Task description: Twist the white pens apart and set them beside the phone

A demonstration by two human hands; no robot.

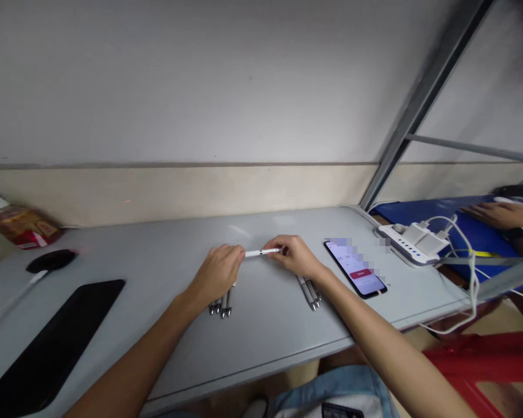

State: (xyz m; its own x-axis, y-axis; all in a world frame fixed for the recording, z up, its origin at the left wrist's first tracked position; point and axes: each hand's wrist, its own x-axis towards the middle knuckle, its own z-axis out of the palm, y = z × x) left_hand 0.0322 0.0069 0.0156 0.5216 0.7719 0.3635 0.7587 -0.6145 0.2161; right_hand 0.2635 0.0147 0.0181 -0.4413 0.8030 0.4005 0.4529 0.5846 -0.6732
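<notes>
A white pen (256, 253) with a dark band is held level above the grey table between both hands. My left hand (220, 270) is closed around its left end. The fingers of my right hand (292, 255) pinch its other end, which they partly hide. Below my left hand lies a group of several pens (224, 305) with silver tips toward me, their upper parts covered by the hand. A second group of pens (309, 294) rests under my right wrist, partly hidden by the forearm.
A lit phone (357, 270) lies right of my right forearm. Beyond it sits a white power strip (409, 247) with plugs and loose cables. At left are a black mat (56, 348), a round black charger (51, 260) and a jar (21, 226). Another person's hand (496, 215) rests at far right.
</notes>
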